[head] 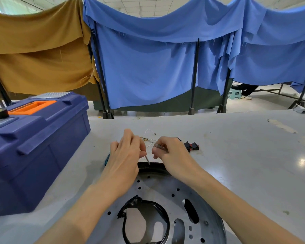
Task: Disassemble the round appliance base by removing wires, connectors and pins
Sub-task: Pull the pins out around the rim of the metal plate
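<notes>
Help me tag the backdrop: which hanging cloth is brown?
The far-left cloth, behind the blue toolbox; the cloths beside it to the right are blue.

The round base (pixel 157 186) (perforated metal, black-rimmed) lies flat; beyond it lie white wires (pixel 149 136) and black-red connectors (pixel 192 146); a thin pin (pixel 147 160) slants over its rim.

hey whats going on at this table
A person is taking apart a round metal base lying on the grey table. Their left hand pinches a thin white wire end and their right hand pinches a small metal piece, both above the base's far rim. Loose white wires and a black and red connector lie on the table beyond the hands.
</notes>
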Demonstrator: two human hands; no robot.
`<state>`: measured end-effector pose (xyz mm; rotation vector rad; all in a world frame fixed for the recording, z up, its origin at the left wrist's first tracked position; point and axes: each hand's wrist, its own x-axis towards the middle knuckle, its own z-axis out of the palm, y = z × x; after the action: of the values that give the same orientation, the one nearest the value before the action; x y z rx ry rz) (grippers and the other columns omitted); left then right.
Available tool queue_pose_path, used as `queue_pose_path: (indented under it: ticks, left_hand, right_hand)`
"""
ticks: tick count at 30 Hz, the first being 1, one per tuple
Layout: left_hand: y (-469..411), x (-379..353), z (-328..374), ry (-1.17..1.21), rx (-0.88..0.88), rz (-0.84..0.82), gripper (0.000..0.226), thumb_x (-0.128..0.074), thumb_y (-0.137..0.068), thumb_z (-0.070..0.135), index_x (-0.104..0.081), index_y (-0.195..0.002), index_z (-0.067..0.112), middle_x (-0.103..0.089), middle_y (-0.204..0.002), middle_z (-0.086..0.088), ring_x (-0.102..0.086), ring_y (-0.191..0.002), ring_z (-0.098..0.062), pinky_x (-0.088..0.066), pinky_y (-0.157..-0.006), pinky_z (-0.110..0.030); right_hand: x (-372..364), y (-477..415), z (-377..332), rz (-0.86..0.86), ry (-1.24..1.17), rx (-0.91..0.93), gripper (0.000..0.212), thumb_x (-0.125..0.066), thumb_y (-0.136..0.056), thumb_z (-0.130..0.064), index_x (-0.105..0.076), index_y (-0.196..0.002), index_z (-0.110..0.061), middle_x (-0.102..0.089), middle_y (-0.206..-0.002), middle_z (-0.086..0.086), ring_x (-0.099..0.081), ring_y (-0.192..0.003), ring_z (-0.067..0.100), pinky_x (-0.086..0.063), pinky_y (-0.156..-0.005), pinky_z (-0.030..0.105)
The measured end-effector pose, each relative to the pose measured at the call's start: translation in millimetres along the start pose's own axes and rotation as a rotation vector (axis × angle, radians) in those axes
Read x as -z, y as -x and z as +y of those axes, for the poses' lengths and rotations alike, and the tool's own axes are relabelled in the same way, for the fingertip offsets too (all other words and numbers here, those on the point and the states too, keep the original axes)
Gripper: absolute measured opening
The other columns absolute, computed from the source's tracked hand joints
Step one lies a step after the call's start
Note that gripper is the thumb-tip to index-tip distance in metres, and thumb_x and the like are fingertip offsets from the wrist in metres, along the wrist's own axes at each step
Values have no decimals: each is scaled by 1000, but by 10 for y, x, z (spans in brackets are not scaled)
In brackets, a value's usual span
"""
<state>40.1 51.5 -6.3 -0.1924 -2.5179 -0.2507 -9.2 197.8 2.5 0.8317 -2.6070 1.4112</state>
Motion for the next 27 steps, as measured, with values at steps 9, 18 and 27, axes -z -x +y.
queue_pose_path:
  ticks: [9, 18, 27]
  left_hand:
    - [-37, 14, 38, 341, 185, 81, 17, -49, -95, 4, -47, -88, 20, -36, -96, 7, -42, -83, -17, -31, -77, -24]
    - [36, -43, -80, 267, 197, -333, 23, -56, -93, 35, -66, -113, 28, -57, -108, 10, -56, -102, -13, -43, -92, -35]
    - [38, -64, -71, 183, 187, -357, 22, -48, -97, 35, -69, -103, 30, -70, -91, 2, -59, -86, -20, -49, -79, -38]
  right_hand:
    - [-5, 38, -48, -22, -22, 88, 9, -74, -82, -16, -71, -85, -9, -69, -81, 2, -64, -80, 15, -51, -82, 28]
    - [509, -269, 368, 153, 265, -230, 15, -68, -77, -2, -63, -75, 12, -53, -62, 8, -46, -63, 21, -37, -58, 27]
    - [419, -288, 914, -88, 331, -510, 30, -62, -69, 7, -38, -60, -9, -60, -72, 5, -71, -86, 28, -41, -47, 27]
